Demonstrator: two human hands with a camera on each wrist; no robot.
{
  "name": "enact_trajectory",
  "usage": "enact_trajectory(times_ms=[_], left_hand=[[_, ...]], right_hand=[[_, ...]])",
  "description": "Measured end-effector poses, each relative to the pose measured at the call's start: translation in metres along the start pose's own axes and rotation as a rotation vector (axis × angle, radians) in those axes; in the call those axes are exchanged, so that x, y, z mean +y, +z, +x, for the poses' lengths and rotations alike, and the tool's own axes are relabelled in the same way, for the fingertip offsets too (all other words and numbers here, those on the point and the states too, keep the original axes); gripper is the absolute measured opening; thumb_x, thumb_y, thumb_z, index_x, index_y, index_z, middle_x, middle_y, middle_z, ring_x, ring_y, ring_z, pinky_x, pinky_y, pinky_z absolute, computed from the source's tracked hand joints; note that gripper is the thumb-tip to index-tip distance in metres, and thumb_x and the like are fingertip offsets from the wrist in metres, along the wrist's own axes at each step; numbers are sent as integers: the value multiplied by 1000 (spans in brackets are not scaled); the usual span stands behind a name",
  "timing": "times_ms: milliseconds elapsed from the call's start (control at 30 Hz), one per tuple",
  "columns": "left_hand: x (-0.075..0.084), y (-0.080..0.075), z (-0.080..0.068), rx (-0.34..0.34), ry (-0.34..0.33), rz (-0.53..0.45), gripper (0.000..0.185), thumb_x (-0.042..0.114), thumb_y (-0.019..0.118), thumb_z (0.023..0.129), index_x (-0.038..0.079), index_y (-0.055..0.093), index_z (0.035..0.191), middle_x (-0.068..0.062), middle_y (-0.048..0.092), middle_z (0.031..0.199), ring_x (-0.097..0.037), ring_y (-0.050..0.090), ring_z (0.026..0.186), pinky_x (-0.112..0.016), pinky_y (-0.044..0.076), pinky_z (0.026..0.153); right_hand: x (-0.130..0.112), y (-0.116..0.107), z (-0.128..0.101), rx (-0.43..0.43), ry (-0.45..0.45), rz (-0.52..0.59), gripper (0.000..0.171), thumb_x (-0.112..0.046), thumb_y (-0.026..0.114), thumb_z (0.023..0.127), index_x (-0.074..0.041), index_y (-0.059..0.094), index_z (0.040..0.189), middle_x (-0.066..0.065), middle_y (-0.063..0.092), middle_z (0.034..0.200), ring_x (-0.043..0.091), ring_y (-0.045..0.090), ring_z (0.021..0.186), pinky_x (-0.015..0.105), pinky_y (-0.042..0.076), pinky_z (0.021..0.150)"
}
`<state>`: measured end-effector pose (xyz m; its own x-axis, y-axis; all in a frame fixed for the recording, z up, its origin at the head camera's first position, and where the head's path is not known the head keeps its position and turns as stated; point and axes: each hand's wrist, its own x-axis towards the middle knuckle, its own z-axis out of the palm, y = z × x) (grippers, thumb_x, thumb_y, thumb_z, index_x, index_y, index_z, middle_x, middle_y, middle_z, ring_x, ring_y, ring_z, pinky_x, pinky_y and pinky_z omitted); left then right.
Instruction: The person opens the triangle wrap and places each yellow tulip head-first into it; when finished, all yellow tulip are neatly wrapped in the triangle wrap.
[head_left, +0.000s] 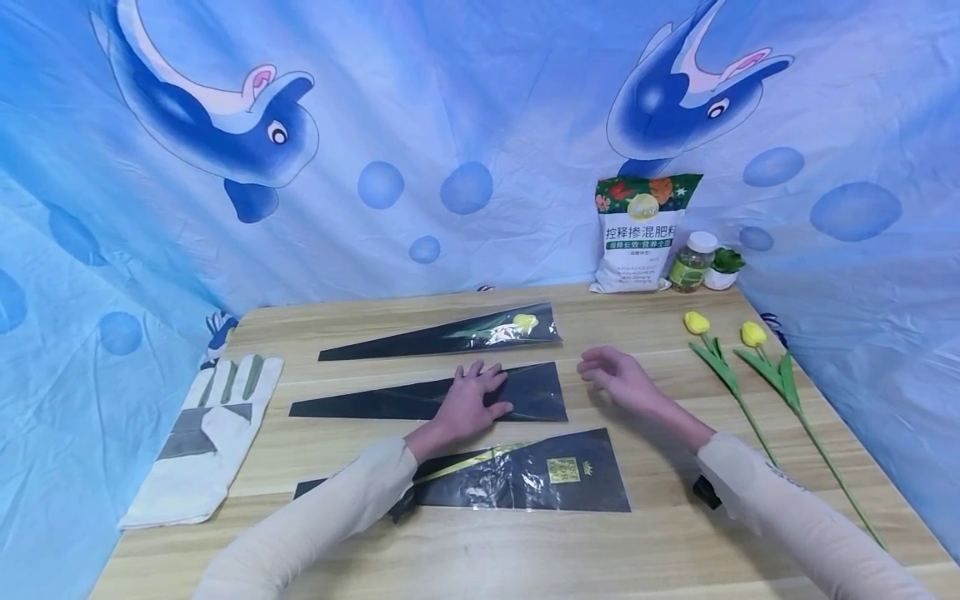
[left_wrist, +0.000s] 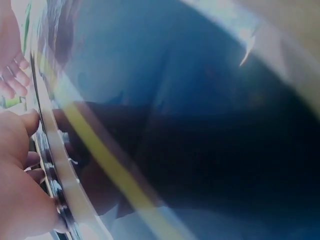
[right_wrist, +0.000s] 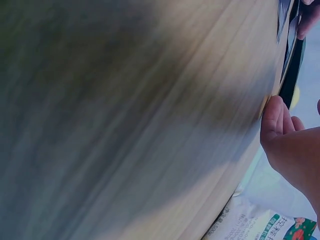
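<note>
Behind right hand (head_left: 622, 379), bag (head_left: 639, 236) reads 控释掺混肥料; left hand (head_left: 471, 404) on sleeve (head_left: 427, 402)

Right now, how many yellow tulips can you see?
3. Two loose yellow tulips lie side by side at the table's right: one, the other. A third sits inside the far black plastic flower sleeve. None looks hidden.

The left hand (head_left: 471, 402) lies flat with its fingers spread out (palm down). The right hand (head_left: 617, 377) hangs loose, fingers a little bent, holding nothing.
</note>
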<state>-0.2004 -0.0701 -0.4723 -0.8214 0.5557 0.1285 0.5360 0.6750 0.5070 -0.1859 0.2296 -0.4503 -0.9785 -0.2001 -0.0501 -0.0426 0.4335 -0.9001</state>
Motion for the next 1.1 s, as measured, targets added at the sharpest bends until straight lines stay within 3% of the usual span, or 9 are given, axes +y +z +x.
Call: enact_trajectory(times_ms=[167, 533, 833, 1100], left_hand=[[0, 3, 2, -11, -7, 18, 54, 32, 68, 96, 0, 57, 138, -15, 46, 150, -43, 26, 145, -64, 11, 116], [1, 4, 0, 34, -9, -49, 47, 27, 66, 98, -1, 60, 134, -16, 50, 146, -43, 27, 144, -63, 10, 117], [0, 8, 1, 117, 19, -100, 47, 24, 68, 96, -2, 60, 134, -16, 53, 144, -43, 32, 142, -63, 10, 116], [3, 9, 4, 151, 29, -115, 47, 24, 70, 95, -2, 61, 134, -16, 55, 142, -43, 34, 141, -63, 11, 116]], right_hand=[[1, 0, 2, -4, -12, 5, 40, -7, 56, 99, 10, 48, 134, 27, 61, 124, 39, 63, 105, 38, 56, 77], [-2, 0, 0, -20, -16, 18, 43, -8, 56, 100, 12, 46, 136, 28, 60, 127, 41, 60, 113, 44, 55, 84], [-3, 6, 5, -65, 20, 66, 50, -13, 59, 100, 9, 41, 142, 24, 60, 131, 38, 60, 117, 45, 54, 91], [-9, 18, 14, -62, 62, 136, 55, -6, 65, 95, 12, 39, 141, 32, 60, 125, 35, 68, 96, 42, 58, 84]])
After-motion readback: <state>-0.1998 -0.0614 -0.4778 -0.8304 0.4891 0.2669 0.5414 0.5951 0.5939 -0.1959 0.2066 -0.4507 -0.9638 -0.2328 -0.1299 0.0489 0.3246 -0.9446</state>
